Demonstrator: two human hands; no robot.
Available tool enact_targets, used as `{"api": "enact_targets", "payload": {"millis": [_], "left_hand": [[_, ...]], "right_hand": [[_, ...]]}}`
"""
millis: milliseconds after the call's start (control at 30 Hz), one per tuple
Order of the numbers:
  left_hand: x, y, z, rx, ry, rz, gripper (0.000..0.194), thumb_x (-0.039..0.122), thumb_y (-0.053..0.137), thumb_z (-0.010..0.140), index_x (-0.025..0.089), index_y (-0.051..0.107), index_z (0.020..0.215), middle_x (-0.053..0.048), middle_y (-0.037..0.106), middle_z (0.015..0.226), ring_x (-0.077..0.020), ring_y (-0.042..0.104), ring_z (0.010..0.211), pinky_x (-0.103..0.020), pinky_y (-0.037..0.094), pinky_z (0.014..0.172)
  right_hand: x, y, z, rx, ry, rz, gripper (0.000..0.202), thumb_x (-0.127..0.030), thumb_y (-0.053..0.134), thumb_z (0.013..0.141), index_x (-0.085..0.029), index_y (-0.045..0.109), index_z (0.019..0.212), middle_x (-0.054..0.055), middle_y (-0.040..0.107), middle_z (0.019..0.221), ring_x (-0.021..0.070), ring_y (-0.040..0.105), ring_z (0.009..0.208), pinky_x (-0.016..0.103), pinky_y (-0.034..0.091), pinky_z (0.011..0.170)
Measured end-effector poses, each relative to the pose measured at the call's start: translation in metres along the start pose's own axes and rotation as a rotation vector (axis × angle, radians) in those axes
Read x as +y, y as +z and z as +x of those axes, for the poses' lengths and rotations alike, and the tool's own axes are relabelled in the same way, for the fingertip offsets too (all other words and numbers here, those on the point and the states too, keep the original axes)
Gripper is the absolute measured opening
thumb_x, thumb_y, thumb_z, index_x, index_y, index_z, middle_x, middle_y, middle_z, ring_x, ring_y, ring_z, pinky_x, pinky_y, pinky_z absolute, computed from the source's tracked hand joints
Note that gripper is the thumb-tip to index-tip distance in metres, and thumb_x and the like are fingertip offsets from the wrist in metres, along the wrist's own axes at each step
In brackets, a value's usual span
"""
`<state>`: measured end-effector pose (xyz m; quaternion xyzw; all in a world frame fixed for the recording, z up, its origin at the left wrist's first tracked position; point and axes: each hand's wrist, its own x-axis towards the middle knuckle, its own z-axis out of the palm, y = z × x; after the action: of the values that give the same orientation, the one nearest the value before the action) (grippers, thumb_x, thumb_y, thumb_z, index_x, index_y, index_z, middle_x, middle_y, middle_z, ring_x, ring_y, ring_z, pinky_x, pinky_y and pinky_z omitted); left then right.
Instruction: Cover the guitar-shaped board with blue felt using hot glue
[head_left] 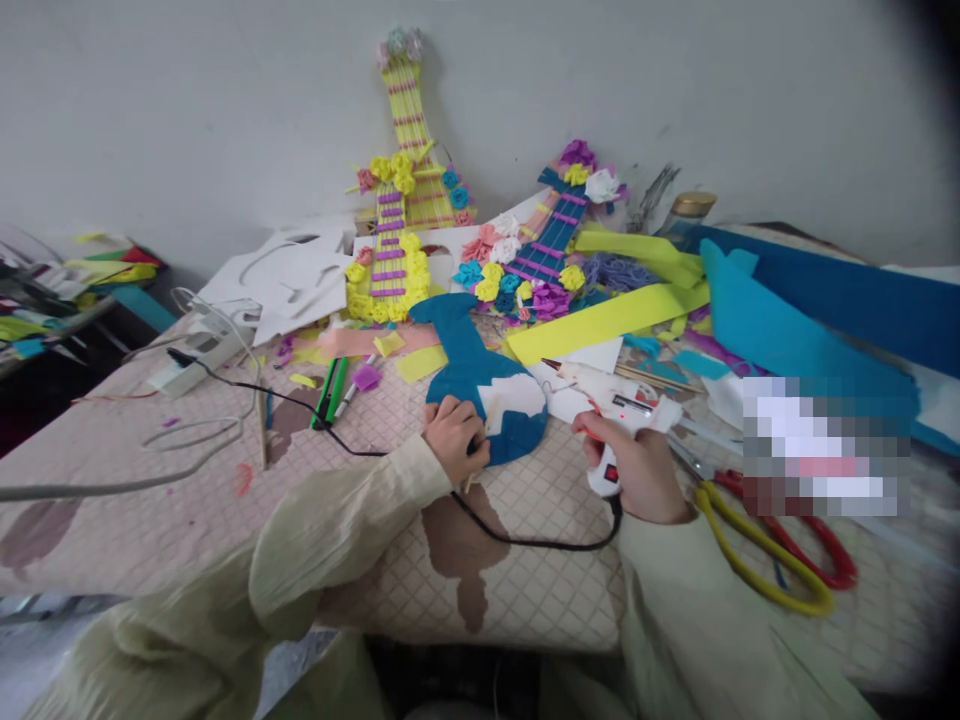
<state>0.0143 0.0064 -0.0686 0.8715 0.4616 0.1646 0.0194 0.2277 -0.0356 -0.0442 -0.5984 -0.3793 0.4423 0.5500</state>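
A blue guitar-shaped cutout (pixel 465 345) with a white patch (pixel 517 398) on its body lies on the patterned tablecloth (pixel 540 590). My left hand (pixel 456 440) rests on the cutout's lower left edge with its fingers curled; whatever they may hold is hidden. In my right hand (pixel 637 465) is a white glue gun (pixel 611 385), gripped by its handle, its nozzle pointing left above the table beside the cutout. A black cable (pixel 525 543) runs from the handle's base under my left wrist.
Decorated paper instruments (pixel 390 240) lean at the back wall. Scissors (pixel 765 570) lie at the right, beside blue sheets (pixel 810 320). A green cutter (pixel 330 392), a power strip (pixel 196 350) and loose cables occupy the left. Yellow strips (pixel 607 320) lie behind the glue gun.
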Motion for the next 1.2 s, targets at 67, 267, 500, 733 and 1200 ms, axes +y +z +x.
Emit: {"api": "enact_targets", "payload": {"millis": [67,267,500,733,1200], "left_hand": [[-0.002,-0.004,-0.001,0.013,-0.025,0.012,0.022,0.030,0.052,0.076,0.017,0.052,0.059,-0.003,0.054,0.075,-0.0192,0.044,0.083,-0.038,0.029,0.075],[0.003,-0.003,-0.001,-0.088,-0.055,-0.034,0.029,0.042,0.059,0.070,0.017,0.054,0.055,-0.003,0.054,0.074,-0.0196,0.044,0.081,-0.038,0.029,0.074],[-0.006,-0.011,0.000,-0.003,-0.136,-0.040,0.021,0.032,0.054,0.072,0.018,0.056,0.055,-0.003,0.057,0.070,-0.0195,0.047,0.078,-0.039,0.032,0.073],[-0.039,-0.023,-0.008,-0.034,-0.239,0.021,0.028,0.040,0.054,0.073,0.018,0.059,0.057,-0.005,0.058,0.070,-0.0220,0.048,0.077,-0.040,0.034,0.072],[-0.052,-0.014,0.004,-0.090,0.122,0.024,0.046,0.031,0.034,0.085,0.025,0.040,0.130,-0.004,0.043,0.136,-0.0253,0.035,0.121,-0.042,0.024,0.092]], "right_hand": [[0.000,0.000,-0.001,0.004,0.010,-0.011,0.022,-0.034,0.061,0.068,-0.014,0.059,0.059,-0.004,0.044,0.037,0.0075,0.037,0.037,0.021,0.024,0.036],[-0.002,0.002,-0.001,-0.004,-0.002,-0.018,0.020,-0.033,0.061,0.068,-0.014,0.059,0.059,-0.004,0.044,0.037,0.0073,0.037,0.036,0.021,0.024,0.036],[-0.003,0.003,0.001,0.027,0.008,0.031,0.019,-0.031,0.062,0.065,-0.015,0.058,0.057,-0.004,0.044,0.037,0.0071,0.037,0.035,0.021,0.024,0.035],[-0.005,0.002,-0.002,0.005,0.003,0.027,0.020,-0.032,0.062,0.065,-0.014,0.057,0.057,-0.005,0.044,0.037,0.0067,0.037,0.036,0.020,0.024,0.035],[-0.003,0.002,-0.001,0.010,0.004,0.010,0.022,-0.034,0.062,0.066,-0.014,0.058,0.059,-0.005,0.043,0.037,0.0070,0.036,0.036,0.021,0.024,0.035]]}}
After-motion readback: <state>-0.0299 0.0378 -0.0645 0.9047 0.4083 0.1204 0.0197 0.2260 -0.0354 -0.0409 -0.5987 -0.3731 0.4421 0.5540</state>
